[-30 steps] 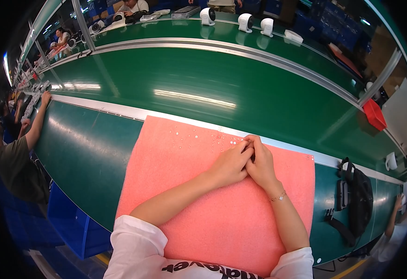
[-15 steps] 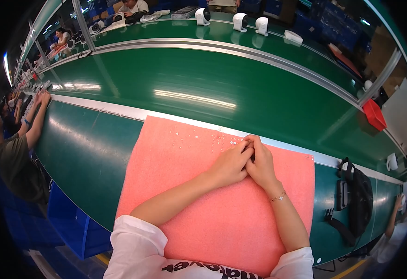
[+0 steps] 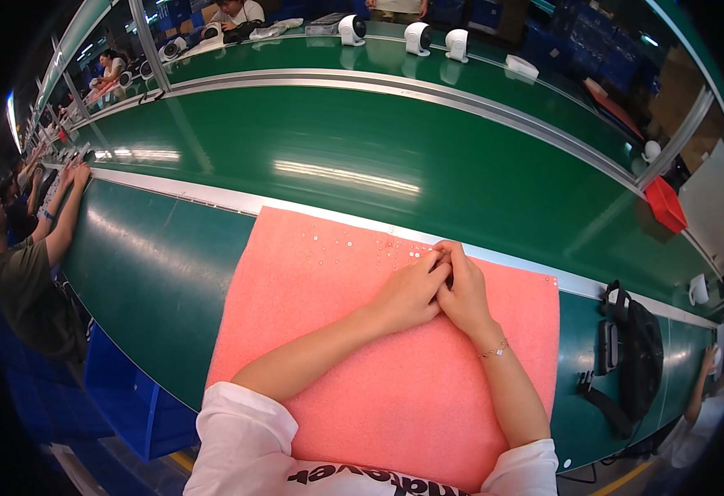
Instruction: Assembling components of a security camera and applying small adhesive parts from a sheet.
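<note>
My left hand (image 3: 412,289) and my right hand (image 3: 463,289) are together above the far part of a pink foam mat (image 3: 362,380). Their fingers are curled in and touch one another at the tips. Whatever lies between the fingers, if anything, is hidden. Close to my left fingertips, tiny clear and whitish round pieces (image 3: 416,254) are scattered on the mat. More of these small pieces (image 3: 550,281) sit at the mat's far right corner. A thin bracelet circles my right wrist.
Beyond the mat runs a metal rail, then a green conveyor belt (image 3: 296,124). White cameras (image 3: 418,39) stand on a farther belt. A black bag (image 3: 639,355) lies to the right, and a red bin (image 3: 666,205) stands farther back. Co-workers are at left, right and far side.
The white cameras on the far belt have shifted left, while a white piece on the near belt has moved slightly right. My hands have not visibly moved.
</note>
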A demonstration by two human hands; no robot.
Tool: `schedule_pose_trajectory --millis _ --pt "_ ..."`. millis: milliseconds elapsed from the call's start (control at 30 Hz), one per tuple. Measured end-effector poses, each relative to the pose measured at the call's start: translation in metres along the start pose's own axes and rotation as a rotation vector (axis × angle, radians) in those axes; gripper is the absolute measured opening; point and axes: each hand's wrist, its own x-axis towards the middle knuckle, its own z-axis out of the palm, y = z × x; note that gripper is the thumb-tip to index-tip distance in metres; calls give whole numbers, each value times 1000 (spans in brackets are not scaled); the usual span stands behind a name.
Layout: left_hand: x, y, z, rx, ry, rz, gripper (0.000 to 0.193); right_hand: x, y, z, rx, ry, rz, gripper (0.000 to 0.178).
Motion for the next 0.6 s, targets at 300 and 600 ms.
schedule_pose_trajectory --millis 300,600 --pt "0 -2 2 15 3 4 42 0 0 0 0 2 6 40" --pt "0 -1 1 10 -3 -1 41 0 0 0 0 8 -3 39"
